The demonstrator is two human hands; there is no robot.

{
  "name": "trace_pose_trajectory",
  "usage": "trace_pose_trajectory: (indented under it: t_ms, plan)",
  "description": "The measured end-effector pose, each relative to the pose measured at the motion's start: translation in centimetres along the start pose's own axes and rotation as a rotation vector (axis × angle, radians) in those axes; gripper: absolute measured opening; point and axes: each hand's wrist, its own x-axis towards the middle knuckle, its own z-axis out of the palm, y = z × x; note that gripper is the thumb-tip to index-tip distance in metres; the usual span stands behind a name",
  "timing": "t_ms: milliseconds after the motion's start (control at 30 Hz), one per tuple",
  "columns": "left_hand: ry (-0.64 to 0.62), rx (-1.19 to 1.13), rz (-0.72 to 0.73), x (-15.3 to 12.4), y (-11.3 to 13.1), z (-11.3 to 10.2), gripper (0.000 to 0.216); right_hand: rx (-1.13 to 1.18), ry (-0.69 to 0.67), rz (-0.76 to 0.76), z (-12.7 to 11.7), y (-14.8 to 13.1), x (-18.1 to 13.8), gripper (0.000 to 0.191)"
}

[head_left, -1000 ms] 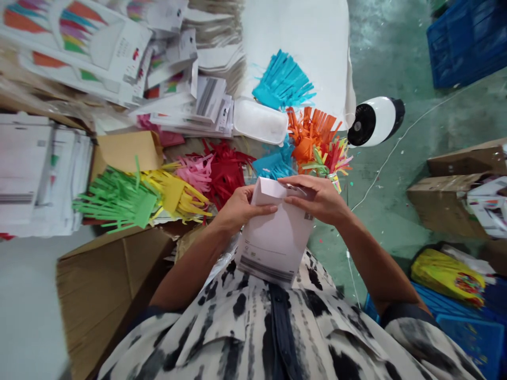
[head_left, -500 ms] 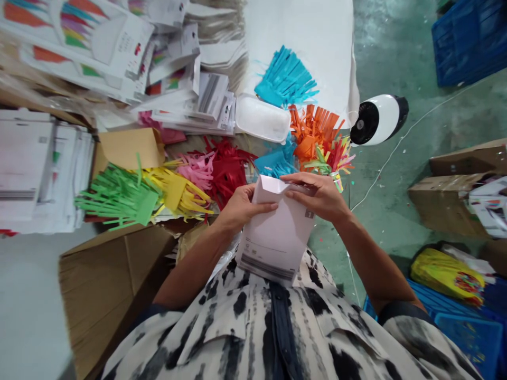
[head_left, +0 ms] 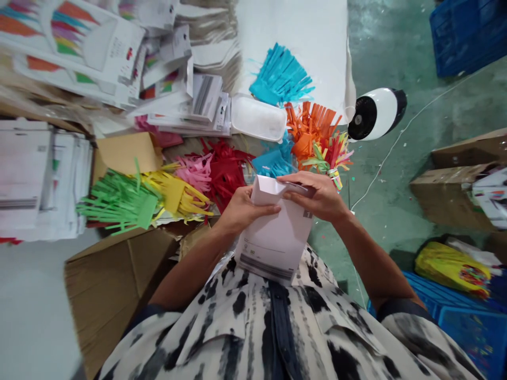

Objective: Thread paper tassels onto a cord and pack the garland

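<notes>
Hardly anything is shifting since a second ago: the left hand (head_left: 241,210) is still gripping the white printed paper bag (head_left: 273,240) by its left edge, thumb lying across the front. The right hand (head_left: 319,198) is closing over the folded top flap, forearms angling inward, with the bag upright before the chest.

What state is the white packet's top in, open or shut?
Open, it seems: the top of the packet spreads apart, pinched by the right hand while the left hand grips its side. Contents: cannot tell.
</notes>
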Motion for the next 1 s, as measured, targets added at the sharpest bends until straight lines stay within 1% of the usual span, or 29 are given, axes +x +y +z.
trace_pose_trajectory:
  t_ms: [167,333,433,633,733,800,900,1000]
  plan:
    - [0.006,-0.011,-0.033,-0.1,0.0,0.4,0.054,-0.022,-0.018,-0.014,-0.4,0.0,-0.4,0.033]
    - [0.023,0.038,0.014,-0.4,0.4,0.9,0.057,0.082,-0.137,0.062,-1.1,0.3,-0.4,0.038]
    - [0.027,0.06,0.03,-0.4,0.5,1.0,0.057,0.104,-0.177,0.077,-1.3,0.2,-0.3,0.04]
    - [0.004,0.056,0.01,-0.4,0.2,0.6,0.057,0.084,-0.089,0.108,-0.8,-0.4,-0.2,0.03]
    - [-0.001,0.071,0.014,-0.5,0.3,0.5,0.06,0.071,-0.122,0.095,-0.8,-0.4,-0.1,0.032]
    - [0.018,0.102,0.04,-0.6,0.6,0.5,0.061,0.051,-0.156,0.082,-0.9,-0.5,0.0,0.035]
    - [0.084,0.134,0.084,-0.6,1.2,0.7,0.056,0.043,-0.183,0.073,-1.0,-0.7,0.2,0.041]
    - [0.129,0.118,0.072,-0.6,1.5,0.8,0.052,0.09,-0.196,0.091,-1.1,-0.7,0.3,0.046]
